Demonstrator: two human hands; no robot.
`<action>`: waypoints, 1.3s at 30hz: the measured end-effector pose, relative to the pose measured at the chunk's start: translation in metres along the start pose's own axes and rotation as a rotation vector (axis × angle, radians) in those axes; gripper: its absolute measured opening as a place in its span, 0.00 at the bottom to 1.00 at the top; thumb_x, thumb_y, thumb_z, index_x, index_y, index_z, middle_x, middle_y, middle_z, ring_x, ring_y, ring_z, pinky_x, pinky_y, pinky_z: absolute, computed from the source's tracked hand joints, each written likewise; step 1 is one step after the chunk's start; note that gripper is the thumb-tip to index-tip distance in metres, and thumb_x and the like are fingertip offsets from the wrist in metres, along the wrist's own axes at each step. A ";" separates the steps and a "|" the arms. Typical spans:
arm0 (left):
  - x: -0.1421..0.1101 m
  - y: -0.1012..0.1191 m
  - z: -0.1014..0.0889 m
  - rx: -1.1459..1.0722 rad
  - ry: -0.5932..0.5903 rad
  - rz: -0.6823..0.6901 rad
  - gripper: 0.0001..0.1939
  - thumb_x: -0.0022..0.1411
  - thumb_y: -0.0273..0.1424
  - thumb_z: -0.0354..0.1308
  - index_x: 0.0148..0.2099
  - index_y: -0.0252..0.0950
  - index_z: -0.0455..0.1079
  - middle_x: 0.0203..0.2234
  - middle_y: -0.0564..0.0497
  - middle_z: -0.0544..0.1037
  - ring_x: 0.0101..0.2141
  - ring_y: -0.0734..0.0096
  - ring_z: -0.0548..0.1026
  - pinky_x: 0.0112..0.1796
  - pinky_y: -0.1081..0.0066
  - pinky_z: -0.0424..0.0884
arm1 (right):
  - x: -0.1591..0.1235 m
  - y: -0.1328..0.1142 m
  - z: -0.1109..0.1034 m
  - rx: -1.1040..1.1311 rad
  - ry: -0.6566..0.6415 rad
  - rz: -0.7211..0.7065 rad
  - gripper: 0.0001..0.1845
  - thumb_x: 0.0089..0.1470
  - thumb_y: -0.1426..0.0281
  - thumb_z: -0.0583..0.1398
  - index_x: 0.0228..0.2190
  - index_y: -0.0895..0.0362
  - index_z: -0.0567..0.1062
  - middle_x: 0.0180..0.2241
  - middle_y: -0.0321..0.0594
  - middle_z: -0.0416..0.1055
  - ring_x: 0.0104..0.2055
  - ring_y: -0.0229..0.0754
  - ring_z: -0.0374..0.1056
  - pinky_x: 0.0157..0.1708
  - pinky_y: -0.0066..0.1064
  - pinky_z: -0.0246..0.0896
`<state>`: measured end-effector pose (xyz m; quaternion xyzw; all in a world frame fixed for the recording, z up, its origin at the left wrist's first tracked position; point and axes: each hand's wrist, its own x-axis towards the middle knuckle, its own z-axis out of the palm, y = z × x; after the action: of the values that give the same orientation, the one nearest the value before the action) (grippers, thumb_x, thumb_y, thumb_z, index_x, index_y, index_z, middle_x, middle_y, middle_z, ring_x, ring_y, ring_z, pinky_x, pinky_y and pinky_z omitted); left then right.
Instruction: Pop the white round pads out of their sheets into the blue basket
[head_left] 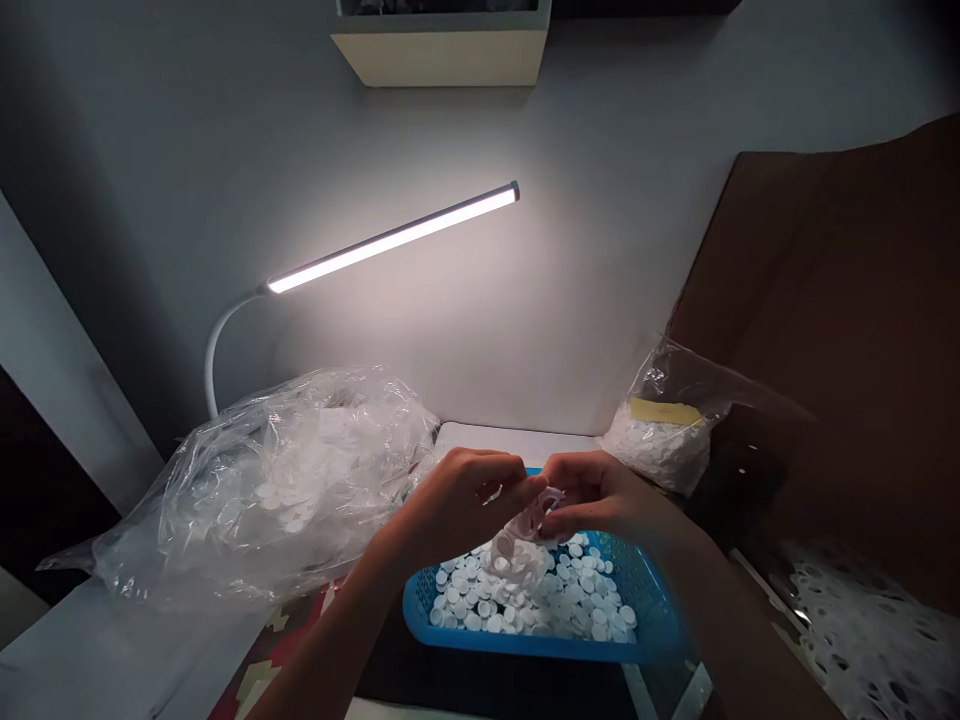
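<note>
My left hand (480, 500) and my right hand (585, 495) meet over a blue plastic basket (525, 645). Between their closed fingers is a white plastic piece with round openings (529, 520), partly hidden by the fingers and hanging a little toward the basket. Both hands grip it, the right one at its upper right end. Many small white round caps (585, 590) lie loose in the basket below. Under the held piece, a paler heap of white pieces (517, 565) is too blurred to make out fully.
A large clear plastic bag (300, 480) of white pieces lies at the left. At the back right stands a smaller clear bag (660, 440) with a yellow label. White pieces with holes (877, 620) are piled at the right. A lit lamp (397, 238) hangs above.
</note>
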<state>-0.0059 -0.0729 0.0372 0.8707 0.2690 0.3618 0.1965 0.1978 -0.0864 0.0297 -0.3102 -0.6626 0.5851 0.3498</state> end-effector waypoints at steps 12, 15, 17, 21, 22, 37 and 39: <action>0.004 -0.013 -0.008 -0.414 -0.306 -0.078 0.13 0.64 0.39 0.51 0.33 0.36 0.68 0.25 0.52 0.73 0.25 0.76 0.67 0.26 0.73 0.61 | 0.000 -0.002 0.003 0.009 -0.052 -0.118 0.07 0.54 0.66 0.62 0.32 0.58 0.73 0.27 0.36 0.73 0.30 0.35 0.71 0.31 0.29 0.67; 0.003 -0.012 -0.008 -0.510 -0.295 -0.119 0.14 0.64 0.40 0.50 0.31 0.36 0.66 0.22 0.53 0.70 0.22 0.77 0.64 0.23 0.73 0.58 | 0.003 0.002 0.005 0.058 -0.070 -0.152 0.08 0.56 0.65 0.60 0.33 0.57 0.71 0.30 0.38 0.73 0.31 0.36 0.71 0.30 0.29 0.66; 0.002 -0.012 -0.009 -0.542 -0.267 -0.139 0.14 0.64 0.40 0.51 0.30 0.36 0.64 0.21 0.54 0.67 0.22 0.77 0.63 0.24 0.73 0.58 | 0.004 0.003 0.006 0.088 -0.075 -0.160 0.07 0.57 0.65 0.59 0.34 0.57 0.69 0.30 0.37 0.73 0.30 0.36 0.70 0.28 0.27 0.66; 0.004 -0.020 -0.012 -0.592 -0.144 -0.137 0.16 0.64 0.40 0.51 0.28 0.36 0.61 0.20 0.56 0.62 0.23 0.78 0.60 0.24 0.74 0.57 | 0.000 -0.002 0.005 0.086 -0.031 -0.128 0.06 0.55 0.68 0.61 0.33 0.56 0.68 0.25 0.33 0.70 0.26 0.33 0.69 0.27 0.26 0.65; 0.004 -0.023 -0.014 -0.596 -0.113 -0.136 0.16 0.64 0.40 0.51 0.28 0.35 0.61 0.20 0.56 0.62 0.22 0.79 0.60 0.24 0.75 0.56 | -0.002 -0.004 0.003 0.081 -0.014 -0.123 0.06 0.55 0.69 0.62 0.33 0.56 0.69 0.25 0.33 0.70 0.26 0.33 0.69 0.28 0.26 0.65; 0.003 -0.036 -0.007 -0.070 -0.246 -0.230 0.23 0.63 0.47 0.49 0.23 0.35 0.56 0.17 0.58 0.57 0.19 0.79 0.52 0.20 0.75 0.49 | -0.001 0.000 -0.016 0.187 0.162 -0.168 0.04 0.53 0.70 0.63 0.32 0.54 0.71 0.29 0.32 0.67 0.29 0.32 0.66 0.31 0.27 0.63; 0.004 -0.027 -0.001 -0.152 -0.225 -0.183 0.23 0.66 0.46 0.44 0.25 0.35 0.59 0.18 0.57 0.60 0.19 0.80 0.56 0.21 0.76 0.52 | 0.002 0.002 -0.015 0.177 0.157 -0.140 0.04 0.54 0.70 0.62 0.33 0.54 0.71 0.30 0.32 0.67 0.30 0.32 0.66 0.33 0.28 0.63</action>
<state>-0.0128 -0.0494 0.0255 0.8603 0.2953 0.2620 0.3226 0.2092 -0.0767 0.0293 -0.2761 -0.5992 0.5890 0.4667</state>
